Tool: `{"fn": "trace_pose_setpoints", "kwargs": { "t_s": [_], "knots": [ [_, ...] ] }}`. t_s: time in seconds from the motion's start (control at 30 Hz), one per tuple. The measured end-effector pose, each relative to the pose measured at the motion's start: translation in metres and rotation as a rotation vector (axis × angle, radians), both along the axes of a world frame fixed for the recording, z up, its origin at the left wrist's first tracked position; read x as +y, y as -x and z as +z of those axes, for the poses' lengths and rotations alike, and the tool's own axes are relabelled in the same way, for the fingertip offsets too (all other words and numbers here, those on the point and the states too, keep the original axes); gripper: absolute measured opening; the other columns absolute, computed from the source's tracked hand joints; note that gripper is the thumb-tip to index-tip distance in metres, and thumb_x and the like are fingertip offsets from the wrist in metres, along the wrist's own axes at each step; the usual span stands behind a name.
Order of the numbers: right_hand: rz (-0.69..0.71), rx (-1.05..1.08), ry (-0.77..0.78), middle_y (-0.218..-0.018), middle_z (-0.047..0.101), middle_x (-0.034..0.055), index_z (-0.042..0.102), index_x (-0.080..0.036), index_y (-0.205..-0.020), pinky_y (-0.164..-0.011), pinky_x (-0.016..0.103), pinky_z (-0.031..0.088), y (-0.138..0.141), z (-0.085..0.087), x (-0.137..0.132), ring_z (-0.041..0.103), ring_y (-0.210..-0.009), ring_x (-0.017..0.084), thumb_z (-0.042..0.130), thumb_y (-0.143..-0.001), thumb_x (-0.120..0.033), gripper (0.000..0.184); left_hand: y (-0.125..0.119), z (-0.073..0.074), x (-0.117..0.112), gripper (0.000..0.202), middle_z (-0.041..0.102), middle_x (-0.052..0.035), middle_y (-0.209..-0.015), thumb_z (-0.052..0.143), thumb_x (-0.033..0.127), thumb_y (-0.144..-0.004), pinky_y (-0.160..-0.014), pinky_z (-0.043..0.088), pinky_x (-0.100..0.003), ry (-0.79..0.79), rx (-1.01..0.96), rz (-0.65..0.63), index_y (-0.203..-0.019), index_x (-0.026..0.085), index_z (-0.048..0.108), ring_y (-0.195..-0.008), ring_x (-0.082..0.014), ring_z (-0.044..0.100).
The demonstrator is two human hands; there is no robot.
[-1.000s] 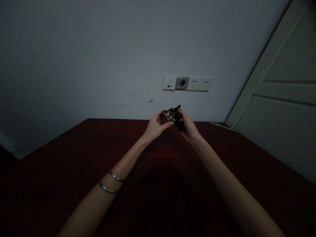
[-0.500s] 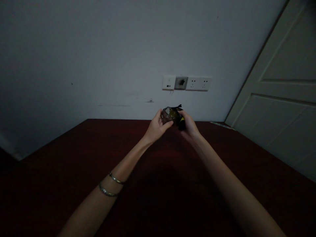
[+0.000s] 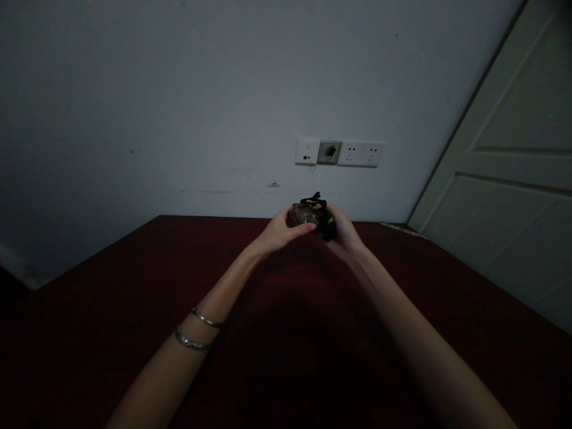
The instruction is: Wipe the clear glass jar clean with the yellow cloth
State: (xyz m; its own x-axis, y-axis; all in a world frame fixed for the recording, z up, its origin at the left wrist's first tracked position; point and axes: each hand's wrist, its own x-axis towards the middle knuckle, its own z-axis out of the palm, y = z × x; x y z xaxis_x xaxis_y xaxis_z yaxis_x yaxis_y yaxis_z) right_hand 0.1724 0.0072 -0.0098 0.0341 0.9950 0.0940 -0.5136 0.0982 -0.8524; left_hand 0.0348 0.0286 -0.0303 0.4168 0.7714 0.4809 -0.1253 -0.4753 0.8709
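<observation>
Both of my arms reach forward over a dark red table (image 3: 111, 310). My left hand (image 3: 277, 229) and my right hand (image 3: 344, 233) are closed together around a small dark object (image 3: 310, 213) with black and yellow parts and a shiny rounded side. In the dim light I cannot make out what it is. It is held just above the table's far part. Two thin metal bangles (image 3: 196, 330) sit on my left forearm.
A grey wall stands behind the table, with a row of white sockets and a switch (image 3: 339, 152) above my hands. A pale panelled door (image 3: 513, 179) fills the right side. A thin light strip (image 3: 397, 227) lies at the table's far right edge.
My hands have turned the small object between them and lowered it slightly. The arms have stayed in nearly the same place.
</observation>
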Motion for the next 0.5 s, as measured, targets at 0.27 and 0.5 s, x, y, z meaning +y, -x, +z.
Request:
{"fn": "trace_pose_setpoints", "kwargs": {
  "t_s": [0.27, 0.5],
  "knots": [
    [-0.049, -0.003, -0.045, -0.062, 0.055, -0.0048, 0.058, -0.02, -0.076, -0.048, 0.022, 0.03, 0.017, 0.003, -0.008, 0.044, -0.053, 0.008, 0.061, -0.071, -0.027, 0.009, -0.001, 0.0, -0.001, 0.063, 0.053, -0.0171, -0.12, 0.071, 0.034, -0.07, -0.1, 0.038, -0.045, -0.089, 0.017, 0.231, -0.118, 0.014, 0.036, -0.111, -0.0269, 0.053],
    [-0.071, -0.009, -0.009, -0.071, 0.063, -0.0006, 0.061, -0.019, -0.079, -0.06, 0.025, 0.043, -0.006, 0.0, 0.005, 0.055, -0.063, 0.012, 0.058, -0.068, -0.028, 0.014, -0.001, -0.004, 0.004, 0.043, 0.056, -0.0153, -0.123, 0.066, 0.032, -0.074, -0.106, 0.032, -0.045, -0.029, -0.136, -0.002, -0.11, 0.016, 0.049, -0.121, -0.0278, 0.048]
  ]
}}
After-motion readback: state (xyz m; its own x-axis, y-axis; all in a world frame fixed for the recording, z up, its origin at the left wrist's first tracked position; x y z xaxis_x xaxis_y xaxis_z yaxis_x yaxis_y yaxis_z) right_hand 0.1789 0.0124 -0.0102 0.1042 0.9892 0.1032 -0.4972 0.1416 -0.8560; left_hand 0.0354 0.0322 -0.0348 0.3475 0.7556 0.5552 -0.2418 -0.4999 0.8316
